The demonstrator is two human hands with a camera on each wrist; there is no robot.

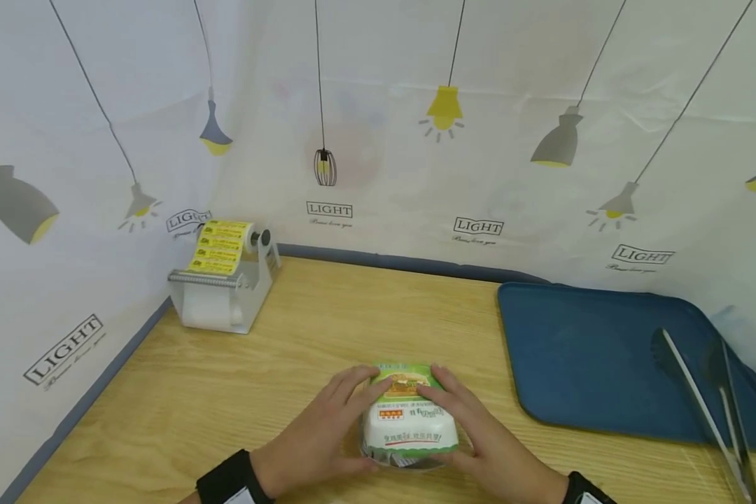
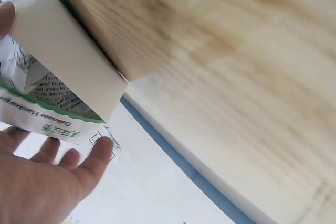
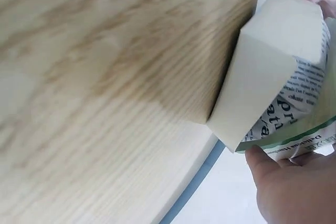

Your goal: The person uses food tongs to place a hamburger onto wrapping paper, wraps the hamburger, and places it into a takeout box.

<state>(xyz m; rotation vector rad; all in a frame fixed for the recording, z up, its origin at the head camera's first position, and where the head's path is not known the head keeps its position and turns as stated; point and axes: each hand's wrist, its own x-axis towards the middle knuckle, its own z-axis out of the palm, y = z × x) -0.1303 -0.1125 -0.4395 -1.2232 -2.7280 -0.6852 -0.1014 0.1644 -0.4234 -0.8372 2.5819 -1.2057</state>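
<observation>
A burger box, green and white with a burger picture on its lid, sits on the wooden table near the front. My left hand holds its left side, fingers over the top and thumb at the near edge. On the opposite side my right hand grips it the same way. Through the box's open side, printed wrapping paper shows in the right wrist view. The left wrist view also shows the box's pale cardboard wall; what the paper wraps is hidden.
At the back left stands a dispenser with a roll of yellow labels. A blue tray lies to the right, with metal tongs across it. A curtain with printed lamps hangs behind the table.
</observation>
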